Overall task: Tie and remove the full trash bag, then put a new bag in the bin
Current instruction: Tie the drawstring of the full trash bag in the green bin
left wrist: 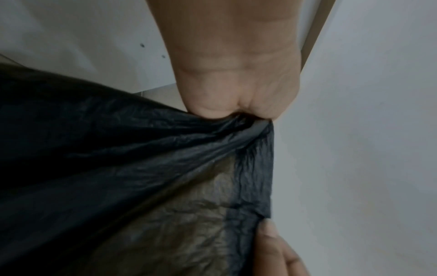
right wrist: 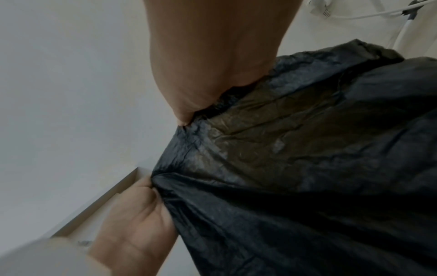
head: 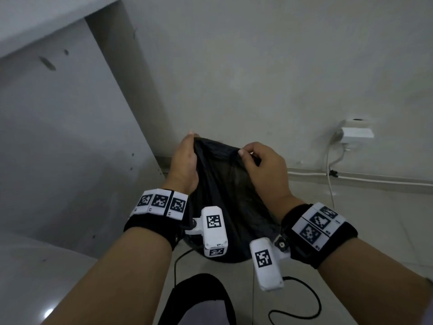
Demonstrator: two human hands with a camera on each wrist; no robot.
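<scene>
A black plastic trash bag hangs between my two hands in front of the wall. My left hand grips the left side of the bag's top edge. My right hand pinches the right side of that edge. In the left wrist view my left hand has the bag gathered in its grip, with fingers of the right hand at the lower edge. In the right wrist view my right hand pinches the crinkled bag, and my left hand holds it lower left. The bin is hidden.
A white cabinet panel stands at the left. On the wall at the right is a white plug adapter with a white cable running down to the floor. A black cord lies on the pale floor.
</scene>
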